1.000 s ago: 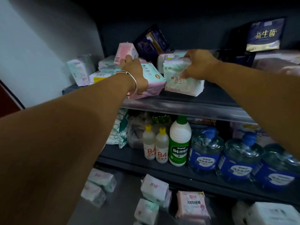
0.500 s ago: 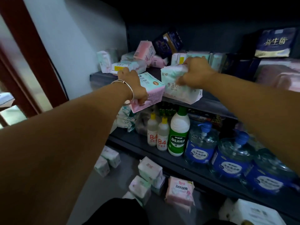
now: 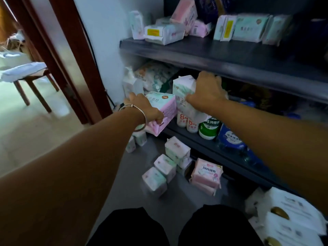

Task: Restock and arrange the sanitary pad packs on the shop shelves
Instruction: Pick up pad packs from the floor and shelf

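Note:
My left hand (image 3: 143, 108), with a bangle at the wrist, grips a pink and mint pad pack (image 3: 162, 110) in the air below the upper shelf (image 3: 221, 57). My right hand (image 3: 206, 92) grips a white and mint pad pack (image 3: 183, 93) just to the right of it, in front of the lower shelf (image 3: 204, 144). Both packs hang well under the upper shelf's front edge. Several pad packs (image 3: 164, 33) stand and lie at the back of the upper shelf. More pad packs (image 3: 170, 162) lie scattered on the grey floor, among them a pink one (image 3: 206, 172).
Small white bottles (image 3: 186, 121), a green-labelled bottle (image 3: 209, 127) and blue water jugs (image 3: 230, 139) stand on the lower shelf. White tissue packs (image 3: 287, 215) sit at the lower right. A dark red door frame (image 3: 71, 55) and a stool (image 3: 30, 75) are at the left. My knees (image 3: 177, 228) are at the bottom.
Both hands have come down from the upper shelf with their packs, now level with the lower shelf. The view has tilted down and left, showing more floor and the doorway.

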